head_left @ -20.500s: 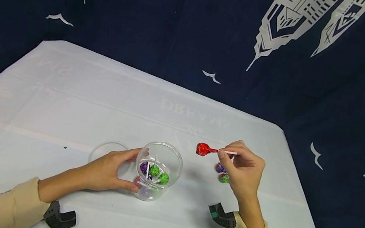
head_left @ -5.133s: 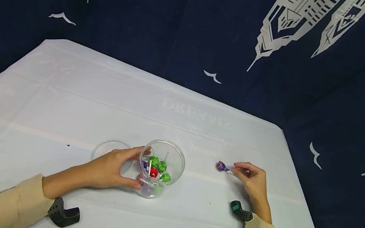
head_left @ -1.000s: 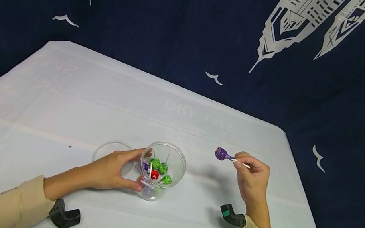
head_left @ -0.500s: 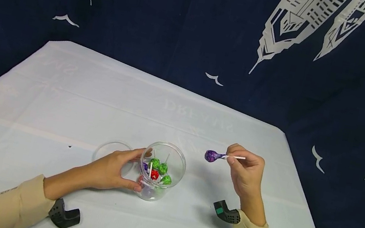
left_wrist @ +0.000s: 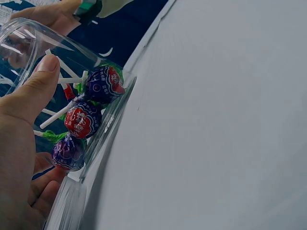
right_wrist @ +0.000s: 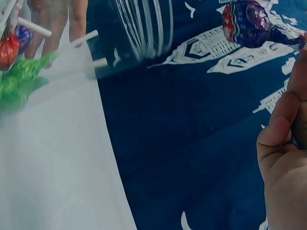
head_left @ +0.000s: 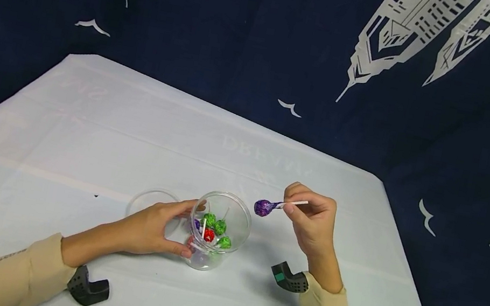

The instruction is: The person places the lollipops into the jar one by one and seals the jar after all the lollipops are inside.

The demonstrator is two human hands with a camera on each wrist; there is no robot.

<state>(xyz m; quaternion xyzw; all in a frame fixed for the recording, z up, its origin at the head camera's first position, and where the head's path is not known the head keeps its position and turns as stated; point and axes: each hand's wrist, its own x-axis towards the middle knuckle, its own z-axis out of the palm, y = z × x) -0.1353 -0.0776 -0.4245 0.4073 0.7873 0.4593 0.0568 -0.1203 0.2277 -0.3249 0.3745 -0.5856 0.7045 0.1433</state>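
Observation:
My left hand (head_left: 153,227) grips a clear plastic jar (head_left: 201,262) from its left side, fingers behind and thumb in front. Inside are several wrapped lollipops: green lollipops (head_left: 220,227), a red lollipop (head_left: 208,234) and purple ones. The left wrist view shows a dark blue and red lollipop (left_wrist: 82,120) through the jar wall, near the bottom. Just right of the jar's open mouth, my right hand (head_left: 313,222) pinches the white stick of a purple lollipop (head_left: 264,208), its head pointing left. That head also appears in the right wrist view as a purple and red lollipop (right_wrist: 247,24).
A clear round lid (head_left: 134,199) lies on the white-covered table (head_left: 169,134), partly behind the left hand. A small dark speck (head_left: 96,196) is left of it. A dark blue cloth (head_left: 209,21) with white printed buildings hangs behind the table.
The right hand lifted the purple lollipop off the table and moved it left towards the jar. The red lollipop held much earlier is no longer in that hand. The left hand stays on the jar.

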